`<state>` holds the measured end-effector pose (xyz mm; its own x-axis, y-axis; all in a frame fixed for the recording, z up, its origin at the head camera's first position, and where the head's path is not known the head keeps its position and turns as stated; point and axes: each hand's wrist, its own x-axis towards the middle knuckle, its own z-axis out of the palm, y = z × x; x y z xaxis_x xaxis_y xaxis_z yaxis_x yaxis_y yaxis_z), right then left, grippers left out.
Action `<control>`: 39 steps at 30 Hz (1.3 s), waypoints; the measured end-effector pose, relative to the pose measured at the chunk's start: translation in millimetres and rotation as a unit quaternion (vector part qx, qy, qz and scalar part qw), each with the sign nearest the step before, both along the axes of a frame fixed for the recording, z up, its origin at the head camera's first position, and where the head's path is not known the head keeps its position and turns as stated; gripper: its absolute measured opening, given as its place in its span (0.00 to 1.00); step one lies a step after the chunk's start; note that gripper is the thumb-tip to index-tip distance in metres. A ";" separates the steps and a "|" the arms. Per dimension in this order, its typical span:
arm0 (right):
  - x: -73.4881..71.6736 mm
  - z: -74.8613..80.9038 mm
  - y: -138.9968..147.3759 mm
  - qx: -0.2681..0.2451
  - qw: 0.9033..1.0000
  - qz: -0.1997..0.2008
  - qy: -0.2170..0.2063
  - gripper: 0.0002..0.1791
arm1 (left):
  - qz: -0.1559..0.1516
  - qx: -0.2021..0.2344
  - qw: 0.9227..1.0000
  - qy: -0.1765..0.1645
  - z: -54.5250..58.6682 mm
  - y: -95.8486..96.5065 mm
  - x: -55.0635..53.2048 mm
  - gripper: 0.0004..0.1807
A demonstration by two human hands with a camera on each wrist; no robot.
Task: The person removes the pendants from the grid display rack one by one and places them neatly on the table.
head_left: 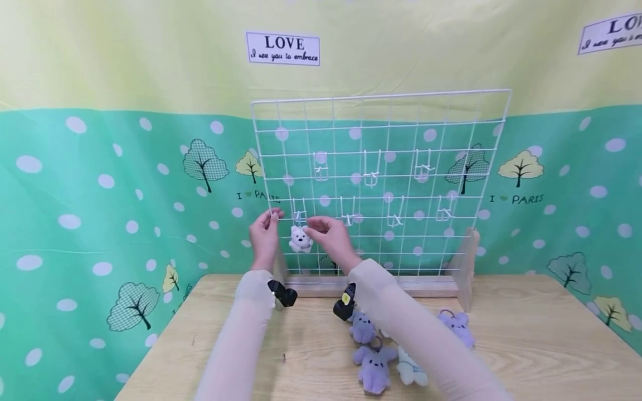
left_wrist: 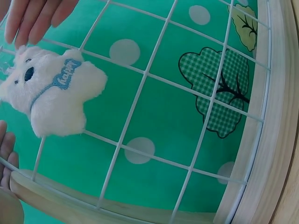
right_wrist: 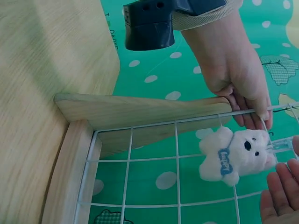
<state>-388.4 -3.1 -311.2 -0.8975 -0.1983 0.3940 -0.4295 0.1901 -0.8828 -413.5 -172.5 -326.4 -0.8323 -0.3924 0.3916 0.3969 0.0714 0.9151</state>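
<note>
A white plush bear keychain (head_left: 301, 240) with a blue sash hangs at the lower left hook (head_left: 298, 216) of a white wire grid rack (head_left: 381, 96). My left hand (head_left: 263, 239) grips the rack's left edge wire, thumb in front and fingers behind, as the right wrist view shows. My right hand (head_left: 335, 239) is just right of the bear, fingertips at its head. In the left wrist view the fingers of that hand (left_wrist: 39, 18) reach straight down to the bear's head (left_wrist: 28, 70). A clear loop (right_wrist: 281, 144) joins the bear's top toward the hook.
Several plush keychains lie on the wooden table (head_left: 165, 356) in front of the rack: purple ones (head_left: 375, 370) (head_left: 457, 328), a grey-purple one (head_left: 363, 328) and a pale one (head_left: 412, 370), partly behind my right sleeve. More white hooks (head_left: 371, 177) stick out from the grid. Wooden feet (head_left: 468, 270) support it.
</note>
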 end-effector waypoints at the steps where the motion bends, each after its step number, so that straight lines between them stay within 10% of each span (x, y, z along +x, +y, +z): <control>1: -1.2 0.7 -2.3 0.003 1.000 -0.004 0.010 0.18 | 0.002 -0.002 1.000 0.003 0.3 0.0 -0.4 0.12; 19: -4.3 5.5 -30.9 -0.008 0.994 -0.097 0.057 0.09 | 0.005 0.003 1.000 -0.001 3.0 4.1 -0.5 0.12; 39: 18.3 12.8 -26.0 -0.064 0.997 -0.037 0.023 0.08 | 0.001 -0.006 1.000 0.007 -0.1 0.2 1.2 0.14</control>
